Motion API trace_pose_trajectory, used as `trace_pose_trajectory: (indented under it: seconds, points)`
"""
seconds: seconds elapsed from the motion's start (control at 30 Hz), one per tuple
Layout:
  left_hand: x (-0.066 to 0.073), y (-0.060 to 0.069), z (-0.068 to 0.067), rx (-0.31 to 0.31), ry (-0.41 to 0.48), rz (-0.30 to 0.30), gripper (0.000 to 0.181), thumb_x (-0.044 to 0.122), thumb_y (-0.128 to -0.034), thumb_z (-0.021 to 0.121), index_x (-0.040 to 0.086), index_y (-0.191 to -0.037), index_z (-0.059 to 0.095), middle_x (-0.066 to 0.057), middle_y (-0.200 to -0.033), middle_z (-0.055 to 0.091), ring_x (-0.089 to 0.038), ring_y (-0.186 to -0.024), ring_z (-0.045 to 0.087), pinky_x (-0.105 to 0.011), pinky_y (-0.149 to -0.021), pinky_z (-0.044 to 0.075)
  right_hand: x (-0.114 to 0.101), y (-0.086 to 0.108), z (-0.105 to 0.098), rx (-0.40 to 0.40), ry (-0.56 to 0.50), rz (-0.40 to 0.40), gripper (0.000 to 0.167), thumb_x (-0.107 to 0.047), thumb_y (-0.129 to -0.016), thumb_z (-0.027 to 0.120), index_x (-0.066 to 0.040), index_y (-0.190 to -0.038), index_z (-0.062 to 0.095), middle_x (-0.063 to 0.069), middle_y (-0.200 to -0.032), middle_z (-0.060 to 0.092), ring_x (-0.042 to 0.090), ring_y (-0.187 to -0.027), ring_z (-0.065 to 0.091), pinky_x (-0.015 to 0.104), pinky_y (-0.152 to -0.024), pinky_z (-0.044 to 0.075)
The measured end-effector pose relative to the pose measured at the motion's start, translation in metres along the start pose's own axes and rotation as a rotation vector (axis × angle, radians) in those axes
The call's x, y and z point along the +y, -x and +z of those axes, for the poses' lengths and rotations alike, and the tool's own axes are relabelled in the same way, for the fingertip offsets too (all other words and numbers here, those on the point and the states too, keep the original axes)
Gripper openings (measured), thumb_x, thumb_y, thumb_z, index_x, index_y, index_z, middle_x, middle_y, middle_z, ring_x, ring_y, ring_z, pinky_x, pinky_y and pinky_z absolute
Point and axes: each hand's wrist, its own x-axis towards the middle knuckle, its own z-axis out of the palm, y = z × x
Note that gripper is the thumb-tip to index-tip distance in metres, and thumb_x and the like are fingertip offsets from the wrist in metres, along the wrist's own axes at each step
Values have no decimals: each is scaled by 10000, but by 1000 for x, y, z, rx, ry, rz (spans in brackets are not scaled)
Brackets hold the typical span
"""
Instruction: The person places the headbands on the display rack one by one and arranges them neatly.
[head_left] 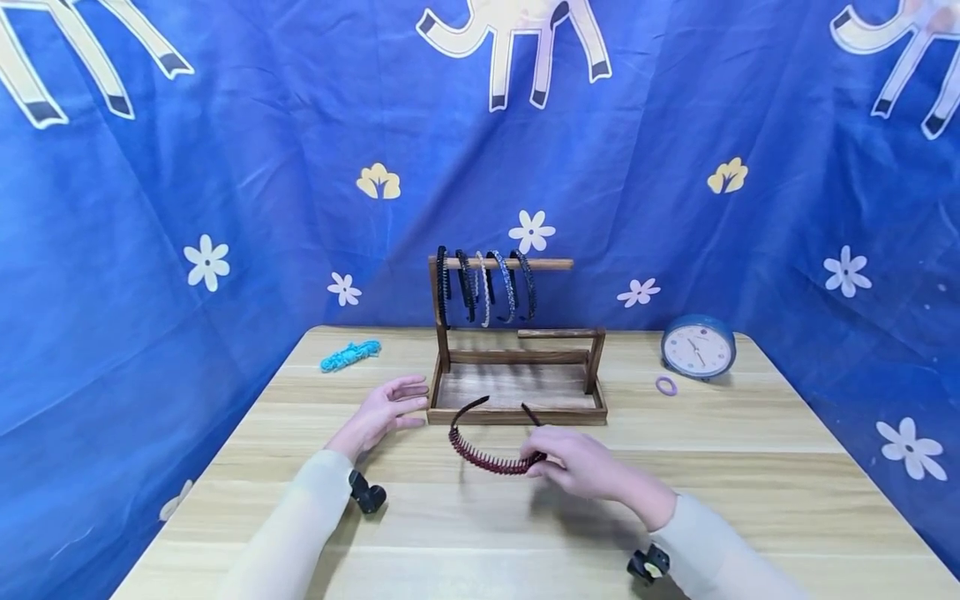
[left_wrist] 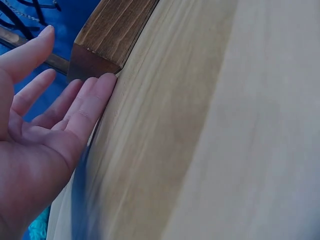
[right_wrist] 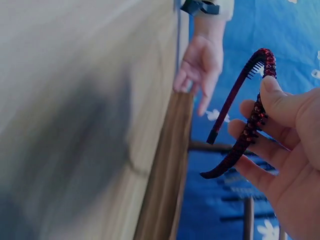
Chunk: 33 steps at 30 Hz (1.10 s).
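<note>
Between thumb and fingers, my right hand (head_left: 573, 462) pinches a dark red toothed headband (head_left: 487, 460) by one side, in front of the wooden stand. In the right wrist view the headband (right_wrist: 257, 112) shows red beads and small comb teeth, its two ends pointing away from the thumb. My left hand (head_left: 386, 414) has its fingers extended beside the left front corner of the wooden stand (head_left: 517, 417). In the left wrist view its fingertips lie at the stand's corner (left_wrist: 107, 37); whether they touch it I cannot tell. Several headbands (head_left: 502, 286) hang from the stand's upper bar.
A bright blue bundle (head_left: 350, 356) lies on the table (head_left: 420, 533) left of the stand. To the right are a round blue clock (head_left: 699, 348) and a purple ring (head_left: 666, 386). The stand also has a lower bar (head_left: 558, 333). Blue patterned cloth (head_left: 285, 150) hangs behind.
</note>
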Motion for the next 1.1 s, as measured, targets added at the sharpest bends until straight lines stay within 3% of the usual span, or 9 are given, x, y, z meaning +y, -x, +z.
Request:
trace_pose_trajectory:
  seconds: [0.37,0.63,0.77,0.87,1.1]
  points:
    - [-5,-9,0,34,-13,-33,603,4,-883,598,-27,-1407,302,-285,-1383,336,-363,-1211,420,-485,-881,500,11,39,-49,121,20,137,268,-39,-758,718,-104,-1001,627,-38,-965,632,131,-885,607,271,-800,527]
    - [-7,-11,-1,12,-23,-33,598,-20,-873,596,-29,-1401,316,-296,-1375,337,-364,-1169,463,-477,-883,501,17,69,-89,165,67,313,291,6,-762,716,-146,-996,636,-87,-949,636,117,-898,602,157,-813,470]
    - [-7,-10,-1,-6,-39,-39,620,-15,-875,594,-16,-1418,293,-296,-1386,319,-364,-1171,460,-479,-894,494,24,83,-107,206,118,355,344,40,-746,718,-187,-988,630,-80,-962,639,78,-951,584,107,-766,443]
    - [-6,-10,-2,-13,-48,-45,641,0,-874,602,2,-1429,283,-290,-1396,310,-366,-1177,457,-478,-899,491,29,89,-118,243,126,366,355,79,-730,715,-158,-981,635,-2,-1006,664,45,-1012,568,78,-795,418]
    - [-6,-11,-2,-5,-52,-65,664,24,-854,635,29,-1432,307,-268,-1385,326,-303,-1124,498,-459,-898,496,41,97,-135,290,114,483,250,70,-787,676,-69,-989,628,11,-883,650,-6,-832,534,97,-647,423]
